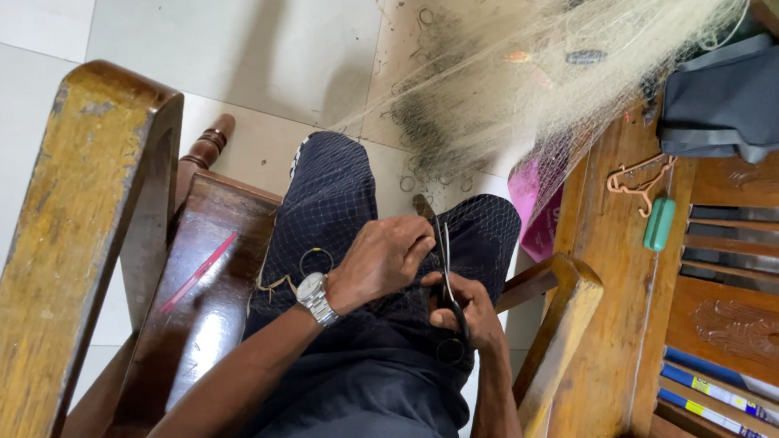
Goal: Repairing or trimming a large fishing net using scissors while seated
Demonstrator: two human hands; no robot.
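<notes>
I sit in a wooden chair with a fine fishing net spread over my dark trousers. My right hand grips black-handled scissors, blades pointing up toward the net. My left hand, with a silver watch on the wrist, pinches the net mesh right beside the scissor blades. A small metal ring of the net lies on my thigh near the watch.
A wooden armrest stands at left, with a red stick on the seat. A second wooden chair at right carries a dark bag, a pink hanger and a green object. White floor tiles lie ahead.
</notes>
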